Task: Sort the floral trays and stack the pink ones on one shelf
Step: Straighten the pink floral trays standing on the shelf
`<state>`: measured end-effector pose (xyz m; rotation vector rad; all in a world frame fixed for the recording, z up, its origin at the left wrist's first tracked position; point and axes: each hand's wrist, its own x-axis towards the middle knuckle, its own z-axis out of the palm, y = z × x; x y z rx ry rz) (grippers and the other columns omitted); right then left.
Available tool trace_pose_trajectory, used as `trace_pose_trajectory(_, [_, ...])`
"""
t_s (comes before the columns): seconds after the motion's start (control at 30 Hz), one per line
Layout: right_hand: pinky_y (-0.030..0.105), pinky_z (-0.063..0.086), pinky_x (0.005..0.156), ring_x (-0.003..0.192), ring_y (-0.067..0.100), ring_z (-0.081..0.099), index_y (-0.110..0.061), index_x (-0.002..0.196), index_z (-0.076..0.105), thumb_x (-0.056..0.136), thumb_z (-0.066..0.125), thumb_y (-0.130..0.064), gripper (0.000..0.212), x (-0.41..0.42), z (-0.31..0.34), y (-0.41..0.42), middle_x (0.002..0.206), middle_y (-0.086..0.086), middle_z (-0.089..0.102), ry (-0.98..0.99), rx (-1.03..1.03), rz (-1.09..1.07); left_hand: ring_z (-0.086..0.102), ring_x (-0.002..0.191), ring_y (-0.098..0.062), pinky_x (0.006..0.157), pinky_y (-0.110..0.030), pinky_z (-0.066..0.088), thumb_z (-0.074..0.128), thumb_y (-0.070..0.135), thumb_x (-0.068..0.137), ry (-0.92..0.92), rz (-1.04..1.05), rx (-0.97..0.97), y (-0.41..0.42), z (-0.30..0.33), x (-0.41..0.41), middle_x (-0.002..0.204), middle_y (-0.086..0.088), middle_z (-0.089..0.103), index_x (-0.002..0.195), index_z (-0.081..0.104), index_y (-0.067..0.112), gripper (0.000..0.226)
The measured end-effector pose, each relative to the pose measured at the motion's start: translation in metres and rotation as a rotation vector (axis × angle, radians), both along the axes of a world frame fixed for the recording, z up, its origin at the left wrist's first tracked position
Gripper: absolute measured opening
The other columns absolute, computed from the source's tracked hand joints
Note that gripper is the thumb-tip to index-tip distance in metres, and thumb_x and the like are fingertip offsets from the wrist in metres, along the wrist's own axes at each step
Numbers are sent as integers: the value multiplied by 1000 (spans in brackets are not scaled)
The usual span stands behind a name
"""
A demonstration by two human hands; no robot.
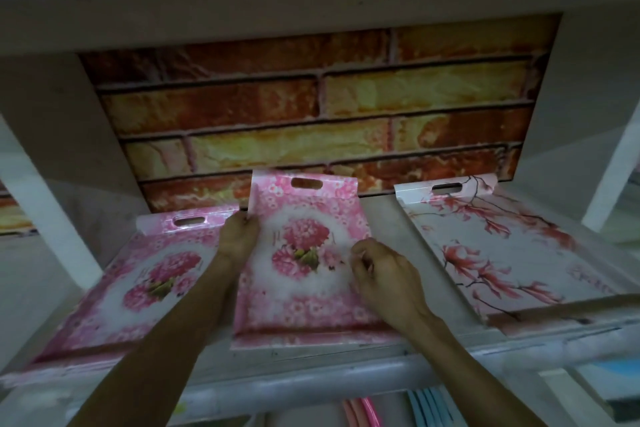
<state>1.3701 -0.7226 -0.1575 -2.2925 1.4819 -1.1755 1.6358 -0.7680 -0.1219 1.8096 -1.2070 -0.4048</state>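
Three floral trays lie side by side on one white shelf [311,357]. The middle pink tray [304,298] shows pink blossoms around a pale centre, with a handle slot at its far end. My left hand [239,236] grips its left rim near the far corner. My right hand [384,274] rests curled on its right side, fingers closed at the right edge. A matching pink tray [114,291] lies to the left, partly under my left forearm. On the right lies a white tray with pink branch flowers [502,253].
A brick-pattern panel [311,114] closes the back of the shelf, and white uprights [45,204] stand at both sides. Another shelf [277,10] hangs close overhead. Below the front rail, pink [360,412] and blue plastic items [429,406] show.
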Motion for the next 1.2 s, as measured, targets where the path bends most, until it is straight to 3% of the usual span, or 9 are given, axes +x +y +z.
trace_pose_trajectory(0.23, [32,52,71,87,18,58,-36,107,41,95,53,-44,19,-20,-6,-17,101,1,55,-263,152,-27,55,74,-22,59,-29,42,45,27,100,94,-10,-310,35,23,-3,86,-16,63,104,60,2,30])
trace_pose_trajectory(0.37, [23,51,67,85,14,64,-25,106,52,94,56,-44,23,-15,5,-16,96,-2,66,-495,445,131,46,68,-19,46,-15,36,47,20,100,181,59,-395,50,33,-1,79,-12,53,96,61,3,22])
trace_pose_trajectory(0.47, [14,49,67,89,11,65,-14,108,61,97,53,-39,29,-5,11,-16,101,-2,68,-559,549,262,51,71,-20,59,-29,46,50,24,99,277,70,-410,61,39,6,80,-11,57,93,63,7,21])
trace_pose_trajectory(0.57, [3,47,64,85,-7,66,-16,114,60,100,49,-30,22,11,12,-12,105,-9,68,-592,537,355,61,81,-26,75,-50,54,53,30,96,313,79,-373,71,43,20,91,-14,66,99,65,8,25])
trace_pose_trajectory(0.67, [16,53,73,91,3,66,-18,114,58,102,46,-27,19,28,11,-8,107,-4,68,-591,488,352,68,93,-38,81,-54,56,57,37,93,310,69,-342,82,46,36,100,-19,72,106,65,8,32])
trace_pose_trajectory(0.8, [43,53,88,98,25,66,-18,107,60,101,48,-29,17,57,7,-3,105,7,69,-623,470,318,70,85,-26,70,-40,60,59,29,95,345,37,-290,99,48,58,102,-13,71,119,57,7,33])
trace_pose_trajectory(0.9, [35,51,82,89,22,64,-12,110,59,101,49,-24,18,88,10,0,100,5,68,-648,459,302,66,80,-29,67,-46,57,63,26,92,313,9,-242,114,45,87,106,-18,70,116,57,7,31])
trace_pose_trajectory(1.03, [27,49,64,73,12,58,-10,110,51,101,48,-22,15,136,16,5,89,2,61,-631,482,279,71,90,-25,64,-30,60,68,15,88,257,-25,-121,132,42,131,108,-9,70,116,60,7,30])
trace_pose_trajectory(1.2, [40,56,78,84,22,65,-12,114,49,100,49,-24,19,187,15,13,98,7,66,-519,496,240,70,87,-26,68,-32,61,72,14,78,193,-4,-100,148,34,181,104,-7,71,114,63,15,36])
